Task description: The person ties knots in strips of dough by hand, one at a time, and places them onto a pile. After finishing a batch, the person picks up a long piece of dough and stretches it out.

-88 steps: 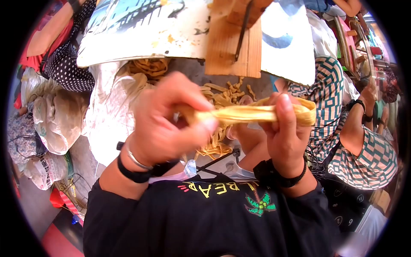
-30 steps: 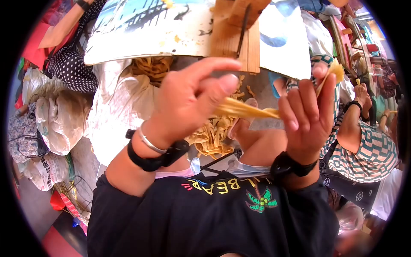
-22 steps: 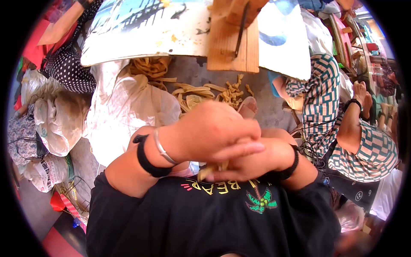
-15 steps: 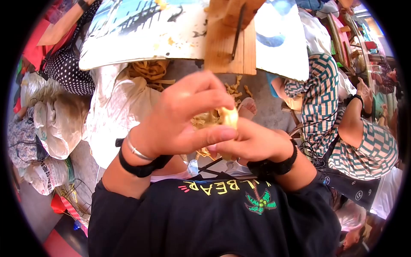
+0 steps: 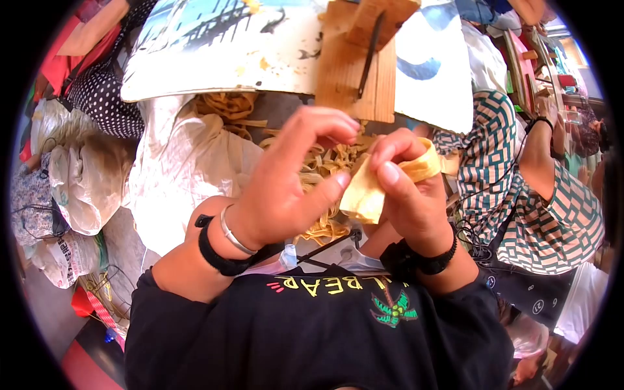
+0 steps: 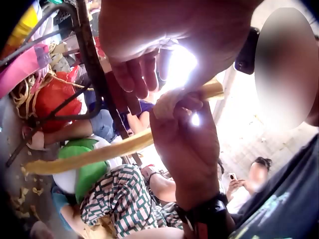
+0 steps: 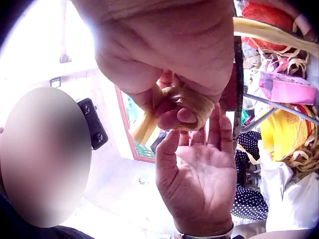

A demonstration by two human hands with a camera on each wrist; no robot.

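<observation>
Nearest: right hand (image 5: 419,211) pinches the yellow strip (image 5: 364,198) between thumb and fingers, strip lapped round the fingers. Short flat end sticks out toward the left hand. Left hand (image 5: 279,175) is just beside it, thumb apart, fingers loosely bent, gripping nothing; can't tell if a fingertip touches the strip.

Left-wrist view: the strip's long tail (image 6: 89,159) runs out well past the right hand, loose.

Progress, judged from this: strip is in hand and the wrap round the right fingers is formed. Not done: tail is free, no finished knot or fastening visible on this piece. Call it partway on one strip.

Further out, below the hands: pile of strips (image 5: 325,162) on the floor, partly behind the hands. Too small to tell which of those are worked and which are raw, so no count of what's left. White sack (image 5: 175,169) sits beside the pile, with more strips (image 5: 224,104) behind it near the table edge.

Beyond: white tabletop (image 5: 286,65) with wooden stand (image 5: 341,65) on it, neither hand touching either.
</observation>
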